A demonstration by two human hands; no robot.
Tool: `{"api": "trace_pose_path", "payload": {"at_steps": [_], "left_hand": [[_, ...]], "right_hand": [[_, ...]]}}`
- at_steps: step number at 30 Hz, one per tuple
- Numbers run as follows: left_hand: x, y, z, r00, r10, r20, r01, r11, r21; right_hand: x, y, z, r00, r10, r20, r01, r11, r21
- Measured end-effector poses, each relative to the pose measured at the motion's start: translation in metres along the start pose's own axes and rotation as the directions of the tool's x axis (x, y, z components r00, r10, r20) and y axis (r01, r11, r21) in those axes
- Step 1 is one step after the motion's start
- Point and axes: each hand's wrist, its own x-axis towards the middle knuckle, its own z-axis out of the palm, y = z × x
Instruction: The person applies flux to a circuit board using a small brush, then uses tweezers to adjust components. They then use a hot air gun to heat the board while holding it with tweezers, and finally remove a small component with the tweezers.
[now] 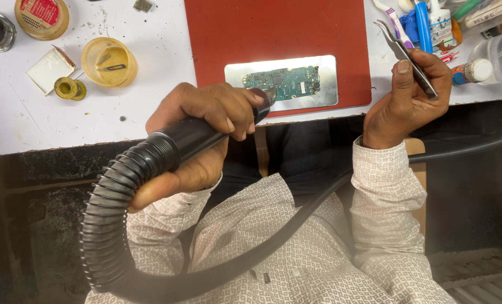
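Tweezers (408, 62) pinched in right hand (409, 95) — tips seemingly beyond fingertips.

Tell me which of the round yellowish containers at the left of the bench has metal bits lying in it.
The open yellow dish, largest of the open ones, holds small metal pieces. The lidded tub above it is closed, and the little brass-coloured pot below-left shows none.

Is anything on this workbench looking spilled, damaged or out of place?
Little stands out: small dark specks and stains mark the white table near the yellow dish. The circuit board lies flat on its metal plate.
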Motion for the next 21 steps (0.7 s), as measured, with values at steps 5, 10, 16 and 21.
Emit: {"api": "trace_pose_path", "payload": {"at_steps": [5,10,16,21], "left_hand": [[-0.0002,-0.0008,-0.0006,1.0,-0.004,0.022,0.003,1.0,0.025],[0.0008,-0.0009,-0.0012,1.0,0.007,0.021,-0.008,0.999,0.045],[0.0009,0.0003,0.0002,1.0,0.004,0.016,-0.005,0.999,0.037],[0.0005,-0.0007,0.0022,1.0,0.009,0.016,-0.009,1.0,0.021]], "right_hand": [[0.0,0.0004,0.0,1.0,-0.01,0.004,0.01,1.0,-0.003],[0.0,-0.0003,0.0003,1.0,-0.009,0.004,0.009,1.0,-0.002],[0.0002,-0.0003,0.001,1.0,-0.012,0.003,0.012,1.0,0.005],[0.0008,-0.0002,0.0009,1.0,-0.019,0.007,0.019,1.0,-0.006]]}}
